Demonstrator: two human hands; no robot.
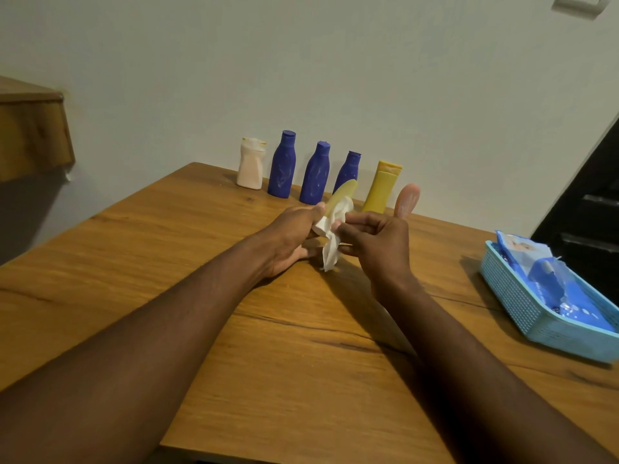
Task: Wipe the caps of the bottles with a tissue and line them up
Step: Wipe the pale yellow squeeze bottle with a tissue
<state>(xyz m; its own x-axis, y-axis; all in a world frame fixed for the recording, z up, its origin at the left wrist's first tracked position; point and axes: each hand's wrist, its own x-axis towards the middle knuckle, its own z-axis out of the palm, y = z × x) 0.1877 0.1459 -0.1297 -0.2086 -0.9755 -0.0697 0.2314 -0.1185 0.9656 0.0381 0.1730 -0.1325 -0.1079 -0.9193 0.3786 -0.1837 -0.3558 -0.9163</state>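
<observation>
Crumpled tissue [331, 251] pinched by right hand [378, 244]; left hand [289, 236] grips smooth yellowish bottle [342, 192].

table [234, 329]: orange-brown, dark wood-grain streaks
wall [301, 61]: plain pale grey-white
bottle 1 [250, 165]: cream, orange traces at the top
bottle 2 [282, 165]: deep blue, whitish smears
bottle 3 [315, 174]: deep blue, whitish smears
bottle 4 [348, 169]: deep blue
bottle 5 [380, 192]: yellow, cap orange-yellow
held tube [341, 192]: translucent pale yellow
pink tube [407, 199]: peach-pink, pale marks
tissue [331, 236]: white
basket [509, 296]: light blue, fine mesh grid
pack [549, 283]: blue and white
shelf [30, 135]: brown wood grain
</observation>
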